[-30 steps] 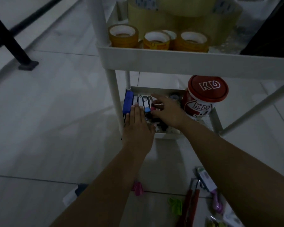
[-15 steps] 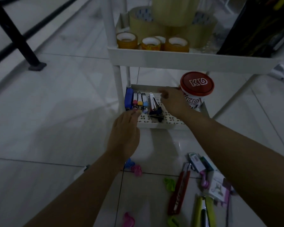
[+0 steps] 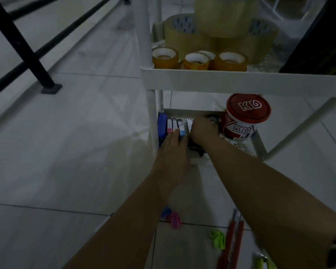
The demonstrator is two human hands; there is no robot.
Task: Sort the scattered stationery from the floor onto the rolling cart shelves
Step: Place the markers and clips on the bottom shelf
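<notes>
The white rolling cart has a low shelf (image 3: 199,162) holding a row of stationery: a blue piece (image 3: 162,125), several narrow cutters with coloured ends (image 3: 176,125) and a white cutter (image 3: 189,121). My left hand (image 3: 173,152) lies flat, fingers straight, on the near ends of that row. My right hand (image 3: 203,131) is curled over the shelf beside the white cutter; its fingertips are hidden. A dark object (image 3: 196,148) lies between my hands. On the floor lie pink (image 3: 175,220), blue (image 3: 166,211) and green (image 3: 218,239) clips and red cutters (image 3: 231,247).
A red-lidded tub (image 3: 247,113) stands on the low shelf right of my right hand. The upper shelf (image 3: 221,82) carries small tape rolls (image 3: 165,57) and large ones (image 3: 182,33). A black metal frame leg (image 3: 47,82) stands on the tiles far left.
My left hand has gone forward from the shelf's front edge onto the row of cutters. My right hand has shifted left from the tub toward the white cutter. The view has moved closer.
</notes>
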